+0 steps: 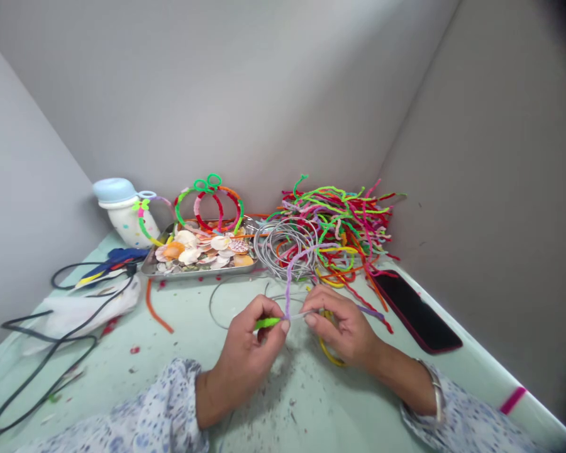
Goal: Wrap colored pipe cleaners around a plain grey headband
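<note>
My left hand (249, 346) is closed in a pinch on a green-covered stretch of a thin wire ring (270, 323). My right hand (344, 327) is closed too, pinching the bare wire and a lilac pipe cleaner (290, 277) that rises from between the two hands and curves back toward the pile. A yellow pipe cleaner loop (329, 353) lies under my right hand. Both hands hover low over the pale green table (179, 377).
A tangle of coloured pipe cleaners (344, 226) and a coil of bare wire rings (283, 248) lie behind the hands. A metal tray of shells (202, 251), wrapped rings (212, 204), a white bottle (122, 214), a glue gun (113, 261) with black cable and a phone (417, 308) surround them.
</note>
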Demonstrator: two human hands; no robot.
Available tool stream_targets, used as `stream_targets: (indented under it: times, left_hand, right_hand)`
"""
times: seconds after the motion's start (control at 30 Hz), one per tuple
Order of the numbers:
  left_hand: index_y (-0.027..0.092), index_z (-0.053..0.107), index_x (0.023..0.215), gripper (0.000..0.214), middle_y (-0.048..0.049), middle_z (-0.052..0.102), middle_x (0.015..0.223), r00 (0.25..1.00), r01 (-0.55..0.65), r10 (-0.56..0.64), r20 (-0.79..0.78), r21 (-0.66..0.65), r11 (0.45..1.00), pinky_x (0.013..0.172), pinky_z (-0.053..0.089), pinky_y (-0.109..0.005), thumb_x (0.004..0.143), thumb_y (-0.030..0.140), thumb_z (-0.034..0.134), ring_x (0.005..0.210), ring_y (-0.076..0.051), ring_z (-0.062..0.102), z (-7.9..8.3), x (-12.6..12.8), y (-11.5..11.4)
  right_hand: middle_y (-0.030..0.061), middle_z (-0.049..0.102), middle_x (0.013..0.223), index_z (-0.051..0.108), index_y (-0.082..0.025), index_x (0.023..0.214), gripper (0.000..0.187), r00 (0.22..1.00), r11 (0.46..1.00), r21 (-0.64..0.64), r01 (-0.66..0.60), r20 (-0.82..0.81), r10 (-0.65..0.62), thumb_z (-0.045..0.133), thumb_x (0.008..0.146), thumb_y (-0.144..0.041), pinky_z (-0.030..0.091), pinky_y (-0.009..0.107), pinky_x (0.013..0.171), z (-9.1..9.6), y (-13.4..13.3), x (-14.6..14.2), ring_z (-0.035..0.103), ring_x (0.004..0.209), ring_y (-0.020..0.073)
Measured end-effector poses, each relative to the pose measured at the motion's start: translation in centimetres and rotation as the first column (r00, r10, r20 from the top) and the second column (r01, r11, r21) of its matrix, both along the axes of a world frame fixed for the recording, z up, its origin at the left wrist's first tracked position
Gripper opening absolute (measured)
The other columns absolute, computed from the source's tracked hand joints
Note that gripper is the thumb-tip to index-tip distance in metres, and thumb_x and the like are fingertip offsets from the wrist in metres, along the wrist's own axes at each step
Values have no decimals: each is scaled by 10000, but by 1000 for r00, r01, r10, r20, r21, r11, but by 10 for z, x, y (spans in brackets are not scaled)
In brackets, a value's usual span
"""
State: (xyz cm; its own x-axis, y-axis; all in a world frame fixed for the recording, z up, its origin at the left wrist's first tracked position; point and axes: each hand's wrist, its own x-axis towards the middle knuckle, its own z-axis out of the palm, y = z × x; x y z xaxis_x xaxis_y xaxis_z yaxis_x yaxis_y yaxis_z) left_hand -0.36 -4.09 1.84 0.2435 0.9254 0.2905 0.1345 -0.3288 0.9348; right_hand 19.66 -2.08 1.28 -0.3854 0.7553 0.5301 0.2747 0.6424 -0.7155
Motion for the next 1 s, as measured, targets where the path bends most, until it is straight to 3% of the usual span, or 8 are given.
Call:
stream_targets:
  times: [0.17, 0.43, 0.7, 1.0]
  left_hand:
    - [205, 550, 892, 49, -4, 521, 847, 995, -27, 49, -88, 238, 971, 698, 411, -266, 906, 162, 533, 783, -150, 507, -1, 0, 2]
    - [209, 602, 968, 157, -43, 558, 970, 981, -56, 135, -140, 462, 885, 832, 434, -329, 886, 83, 555, 940, -186, 546, -2, -4, 1]
    - [239, 682, 966, 196, -27, 649, 923, 948, -71, 245, -205, 612, 787, 814, 411, -363, 846, 85, 659, 866, -189, 573, -6, -4, 12]
    - [226, 707, 956, 191, -15, 719, 840, 960, -40, 207, -190, 636, 771, 792, 419, -369, 817, 96, 713, 796, -181, 637, -4, -6, 18]
  right_hand:
    - [16, 563, 772, 649, -221, 889, 97, 999, 999, -9, 37, -38, -37, 561, 922, -244, 404, 330, 703, -4, -2, -1, 530, 755, 183]
    - [14, 551, 756, 632, -201, 833, 118, 997, 998, -21, 61, -39, -61, 555, 919, -225, 405, 316, 675, -4, -2, -2, 519, 725, 170]
    - [18, 583, 753, 650, -197, 808, 120, 995, 996, -42, 82, -54, -84, 574, 899, -212, 416, 322, 690, -2, -1, -4, 541, 727, 175]
    - [22, 601, 774, 660, -208, 815, 103, 994, 998, -25, 50, -97, -52, 593, 890, -182, 435, 345, 747, -1, -2, -6, 560, 788, 190]
